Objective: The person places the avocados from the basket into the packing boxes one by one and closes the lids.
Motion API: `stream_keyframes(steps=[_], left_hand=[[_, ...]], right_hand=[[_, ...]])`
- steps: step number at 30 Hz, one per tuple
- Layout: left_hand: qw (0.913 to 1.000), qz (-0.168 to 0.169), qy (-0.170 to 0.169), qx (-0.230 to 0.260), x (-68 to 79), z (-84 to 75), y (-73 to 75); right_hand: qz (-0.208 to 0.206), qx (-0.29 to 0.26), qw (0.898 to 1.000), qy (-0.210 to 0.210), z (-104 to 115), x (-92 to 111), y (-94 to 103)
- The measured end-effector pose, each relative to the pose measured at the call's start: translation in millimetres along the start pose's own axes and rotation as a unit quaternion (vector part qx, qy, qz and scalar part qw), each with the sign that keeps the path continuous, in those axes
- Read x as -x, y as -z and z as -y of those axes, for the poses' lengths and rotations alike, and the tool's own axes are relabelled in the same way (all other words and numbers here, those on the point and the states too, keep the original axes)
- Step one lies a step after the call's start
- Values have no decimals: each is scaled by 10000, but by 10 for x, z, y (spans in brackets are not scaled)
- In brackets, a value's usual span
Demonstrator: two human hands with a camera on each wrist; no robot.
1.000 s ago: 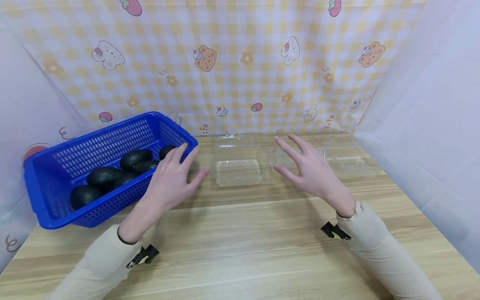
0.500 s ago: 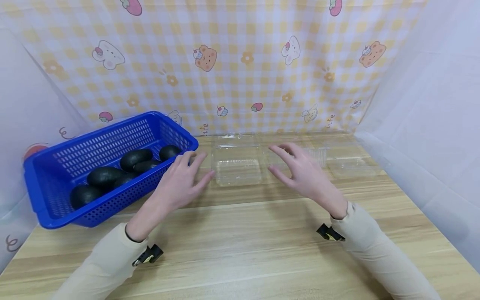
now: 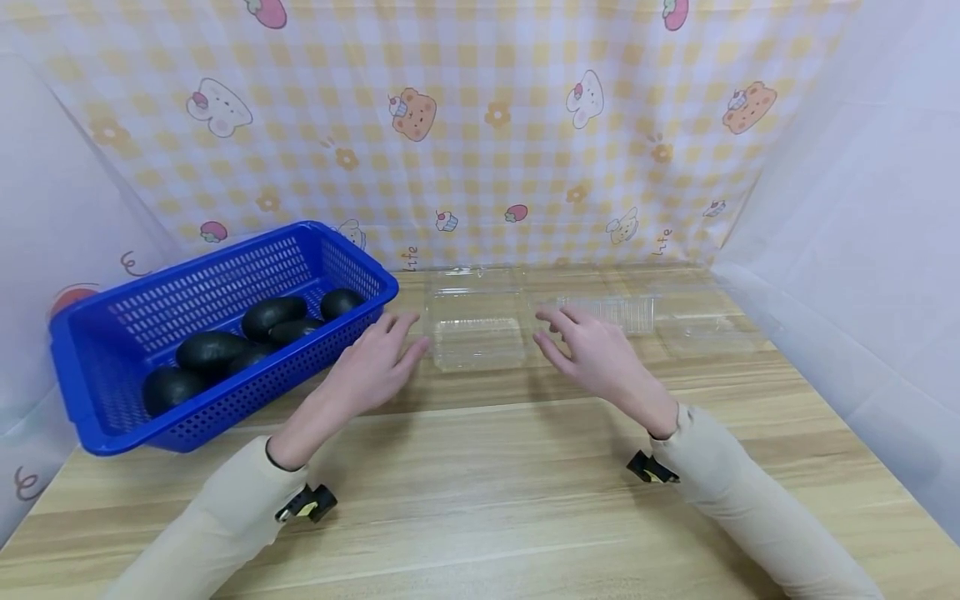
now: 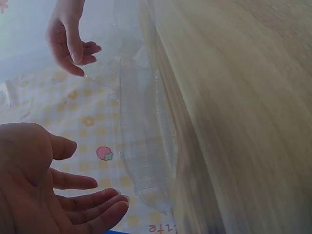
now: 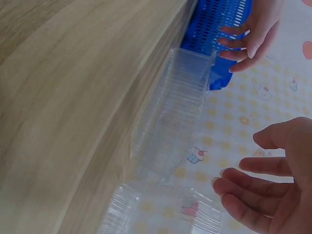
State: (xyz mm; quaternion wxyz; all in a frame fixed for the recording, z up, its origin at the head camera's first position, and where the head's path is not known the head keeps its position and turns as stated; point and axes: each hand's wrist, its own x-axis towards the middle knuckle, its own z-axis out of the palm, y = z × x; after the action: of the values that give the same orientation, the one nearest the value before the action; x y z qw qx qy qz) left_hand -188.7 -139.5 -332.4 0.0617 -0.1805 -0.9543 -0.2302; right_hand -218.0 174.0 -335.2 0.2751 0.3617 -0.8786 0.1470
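The clear plastic container (image 3: pixel 480 343) lay at the middle of the far part of the wooden table (image 3: pixel 480 500), between the two hands. Its long axis seemed to run from near to far, about square to the checked curtain (image 3: pixel 495 167) behind it; because the plastic was transparent, I could not tell its every edge.

The left hand (image 3: pixel 367 368) was just beside its left side, with the fingers loosely bent and holding nothing. The right hand (image 3: pixel 600 358) was just beside its right side, also with relaxed, slightly bent fingers and no object in them. Whether a thumb touched the plastic, I could not tell.

To the left, the blue basket (image 3: pixel 202 292) stood slantwise, and its right end came close to the left hand. Six dark oval fruits (image 3: pixel 212 352) lay in it. On the right, a ribbed clear container (image 3: pixel 626 315) lay beyond the right hand, which covered part of it, and further right was another clear container (image 3: pixel 708 333).
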Motion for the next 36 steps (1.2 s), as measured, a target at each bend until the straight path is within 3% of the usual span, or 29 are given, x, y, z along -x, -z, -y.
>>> stream_keyframes(steps=[9, 21, 36], left_hand=[[9979, 244, 397, 446, -128, 113, -117], [9910, 360, 651, 1109, -255, 200, -188], [9885, 114, 842, 1252, -366, 227, -220]], right_hand=[[641, 238, 9963, -529, 15, -12, -101], [1136, -30, 9891, -941, 30, -80, -258], [1277, 12, 9813, -1440, 38, -199, -328]])
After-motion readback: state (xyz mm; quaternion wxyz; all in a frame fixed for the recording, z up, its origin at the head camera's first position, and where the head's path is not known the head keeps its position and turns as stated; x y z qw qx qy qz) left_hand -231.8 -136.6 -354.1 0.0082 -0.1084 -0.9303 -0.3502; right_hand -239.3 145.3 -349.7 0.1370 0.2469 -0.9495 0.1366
